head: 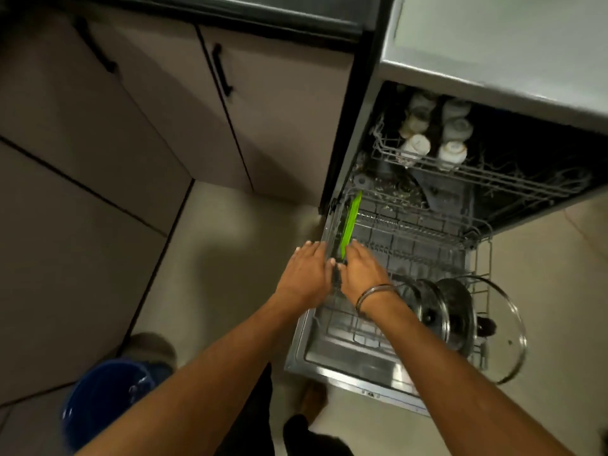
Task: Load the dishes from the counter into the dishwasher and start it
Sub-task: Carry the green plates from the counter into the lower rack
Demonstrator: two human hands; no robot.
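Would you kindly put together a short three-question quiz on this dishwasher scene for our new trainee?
1. True or false: the green plate stands on edge at the left side of the lower rack.
2. What fills the upper rack: A) pans, B) upturned cups, C) forks?
3. Which hand's wrist wears the bangle?

Key: 1 true; 2 B; 3 the right hand, beside the left hand.

The pulled-out grey wire lower rack [411, 245] carried a flat green plastic board [350, 222] on edge at its left side and three round glass lids [460, 314] upright at its right.

The wire upper rack [477, 179] held upturned white ceramic cups [415, 146].
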